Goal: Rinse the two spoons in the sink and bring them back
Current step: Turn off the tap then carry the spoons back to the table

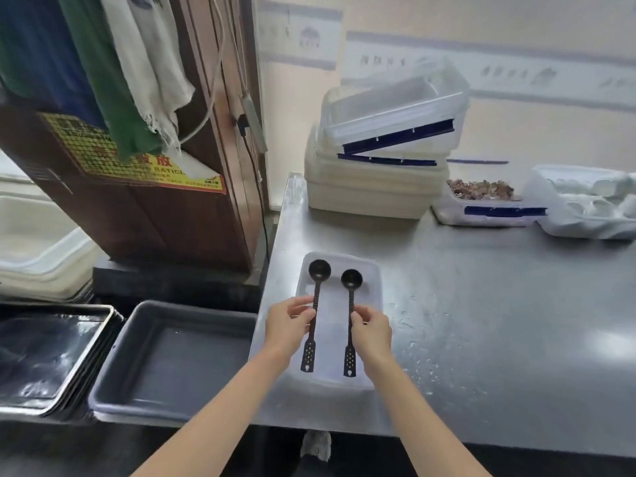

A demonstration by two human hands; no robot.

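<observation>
Two black long-handled spoons lie side by side over a shallow clear plastic tray (373, 270) at the left end of the steel counter (499, 304). Their round bowls point away from me and their perforated flat handle ends point toward me. My left hand (290, 325) pinches the handle of the left spoon (318, 273) about midway. The right spoon (351, 280) is pinched at mid-handle by my right hand (373, 333). No sink is plainly in view.
A grey tub (172, 359) sits left of the counter, with stacked dark metal trays (51, 356) beyond it. White lidded containers (378, 160) are stacked at the counter's back, next to a container of brown scraps (481, 197) and a white bag (585, 204). A brown cabinet (172, 201) stands left.
</observation>
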